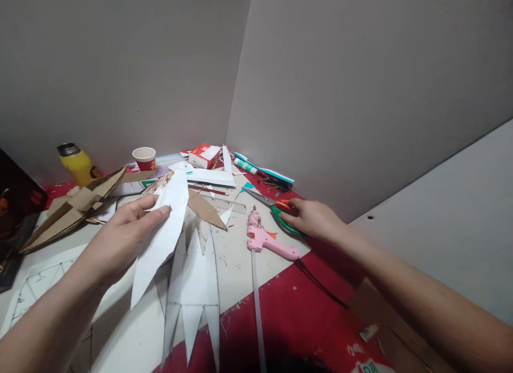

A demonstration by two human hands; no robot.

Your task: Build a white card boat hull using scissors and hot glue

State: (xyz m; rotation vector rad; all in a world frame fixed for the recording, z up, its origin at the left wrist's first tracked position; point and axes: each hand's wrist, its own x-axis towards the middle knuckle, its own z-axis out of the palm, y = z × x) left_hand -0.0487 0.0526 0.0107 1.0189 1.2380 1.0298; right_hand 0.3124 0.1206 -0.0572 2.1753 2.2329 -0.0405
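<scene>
My left hand (130, 231) pinches a long pointed white paper piece (166, 228) between thumb and fingers, raised over the table. At the right, my right hand (310, 218) has its fingers on the handles of scissors (284, 215) with orange and green grips; the blades point to the upper left. Just left of the scissors lies a pink glue gun (266, 238) with a long clear glue stick (256, 303) in it. Below the raised piece, a white cutout with several spikes (195, 277) rests on the table.
A yellow bottle (78, 164), a paper cup (145, 158) and a folded cardboard shape (80, 204) stand or lie at the left back. A red box (203, 156), a ruler (228, 204), a pencil (208, 189) and a glue tube (246, 166) are near the wall corner.
</scene>
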